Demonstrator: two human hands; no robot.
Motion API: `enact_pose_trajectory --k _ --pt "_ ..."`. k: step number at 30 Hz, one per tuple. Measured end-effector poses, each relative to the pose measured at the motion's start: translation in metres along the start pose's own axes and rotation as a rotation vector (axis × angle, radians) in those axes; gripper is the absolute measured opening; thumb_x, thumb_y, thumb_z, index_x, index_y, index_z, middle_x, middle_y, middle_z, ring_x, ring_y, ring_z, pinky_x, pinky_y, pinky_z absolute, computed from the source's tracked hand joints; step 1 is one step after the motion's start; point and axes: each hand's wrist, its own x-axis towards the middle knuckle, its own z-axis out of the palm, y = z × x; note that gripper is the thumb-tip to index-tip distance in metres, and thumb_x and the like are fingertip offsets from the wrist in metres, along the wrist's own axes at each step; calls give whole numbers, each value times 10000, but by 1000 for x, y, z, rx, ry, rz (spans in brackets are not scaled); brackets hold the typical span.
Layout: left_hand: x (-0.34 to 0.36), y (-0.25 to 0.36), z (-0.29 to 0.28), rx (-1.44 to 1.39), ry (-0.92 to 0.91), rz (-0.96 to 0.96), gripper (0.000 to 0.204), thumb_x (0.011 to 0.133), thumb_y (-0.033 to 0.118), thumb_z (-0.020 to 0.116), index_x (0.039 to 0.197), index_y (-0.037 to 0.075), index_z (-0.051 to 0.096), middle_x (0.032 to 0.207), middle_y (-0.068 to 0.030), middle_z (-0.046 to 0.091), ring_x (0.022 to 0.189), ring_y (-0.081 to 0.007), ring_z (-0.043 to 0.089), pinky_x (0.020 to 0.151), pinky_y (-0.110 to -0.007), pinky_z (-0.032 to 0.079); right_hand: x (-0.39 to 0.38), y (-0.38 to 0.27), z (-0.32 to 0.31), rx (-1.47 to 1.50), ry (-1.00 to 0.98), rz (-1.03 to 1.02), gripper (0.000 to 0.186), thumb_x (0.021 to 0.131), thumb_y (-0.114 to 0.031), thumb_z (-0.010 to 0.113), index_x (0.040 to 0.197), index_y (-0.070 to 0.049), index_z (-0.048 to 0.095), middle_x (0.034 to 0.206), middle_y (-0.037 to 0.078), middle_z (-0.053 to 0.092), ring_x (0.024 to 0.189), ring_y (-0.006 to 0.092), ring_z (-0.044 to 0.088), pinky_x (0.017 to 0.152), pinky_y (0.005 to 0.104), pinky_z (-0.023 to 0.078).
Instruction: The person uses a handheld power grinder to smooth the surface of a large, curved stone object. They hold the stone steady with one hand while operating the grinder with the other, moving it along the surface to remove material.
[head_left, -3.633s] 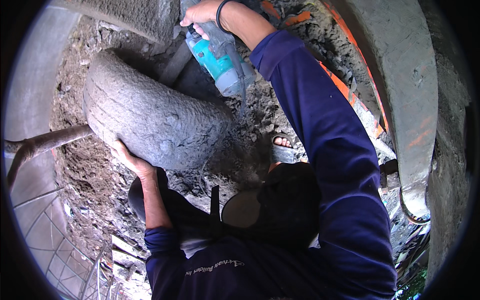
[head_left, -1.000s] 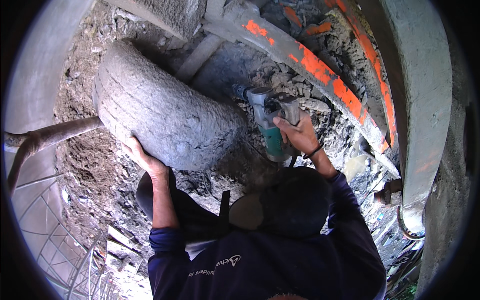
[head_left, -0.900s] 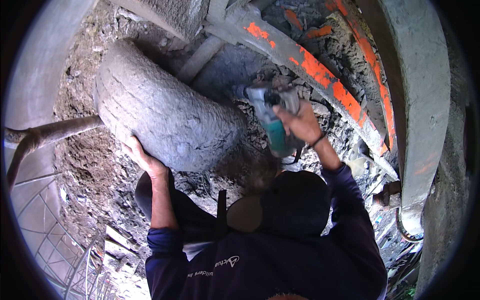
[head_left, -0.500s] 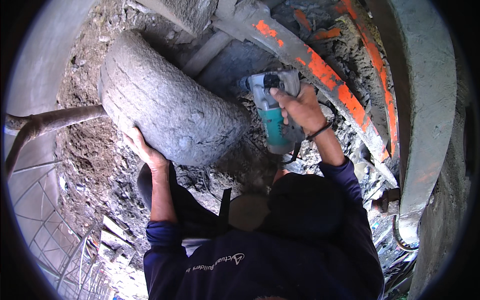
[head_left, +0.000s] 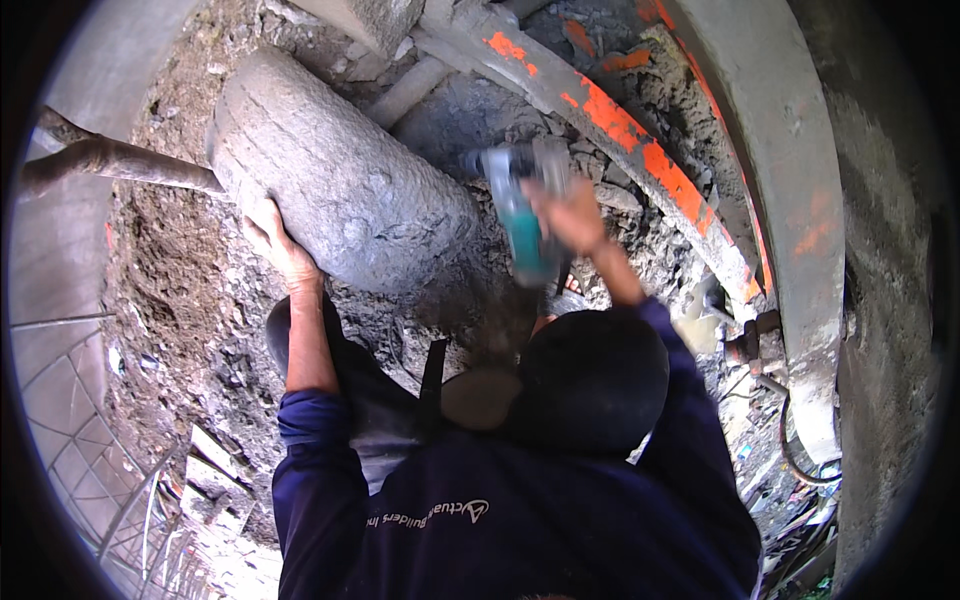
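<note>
Power tool (head_left: pixel 516 222), upper centre of the frame, is clasped in the right hand's (head_left: pixel 568 215) grip; the left hand (head_left: pixel 277 246) lies open against the concrete cylinder (head_left: pixel 345 170). Positioning seems underway, calling next for steadiness.

From my remote feed I see one upside-down line of small white lettering (head_left: pixel 415 516), with a white logo (head_left: pixel 478 510), on the navy-blue long-sleeved fabric shirt (head_left: pixel 560 530); motion blur hides any marking on the teal-and-grey cylindrical power tool (head_left: pixel 524 235).

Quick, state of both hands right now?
Left hand: open, laid against the rough grey cylinder.
Right hand: closed, holding the teal-and-grey power tool; motion blur hides finger detail.
</note>
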Motion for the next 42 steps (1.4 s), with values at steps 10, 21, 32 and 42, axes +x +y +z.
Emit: enact_pose_trajectory --k 10,21,32,42 --pt "-21 25 13 -60 -28 -111 875 969 543 677 1602 82 286 1530 -181 438 1351 -309 480 1157 -505 382 -13 46 -17 57 67 149 199 976 -179 763 887 -11 705 641 4 614 469 98 552 430 281 440" --pt "-6 5 -5 68 -13 -115 977 974 568 658 1663 72 175 1578 -199 409 1375 -309 472 1172 -480 373 -6 1 10 92 70 155 194 973 -160 760 911 18 714 680 32 668 483 103 572 433 293 453" --pt "-14 20 11 -32 -22 -78 864 967 580 667 1562 38 353 1497 -207 461 1324 -317 503 1145 -486 400 -28 -12 -39 211 53 266 209 940 -192 781 885 -7 703 676 36 636 507 127 581 457 312 491" --pt "-17 25 13 30 21 -97 889 955 587 669 1574 33 352 1519 -214 441 1314 -324 512 1134 -487 412 -83 -46 -63 58 -37 263 113 911 -96 753 956 2 722 678 24 633 516 116 581 469 305 472"
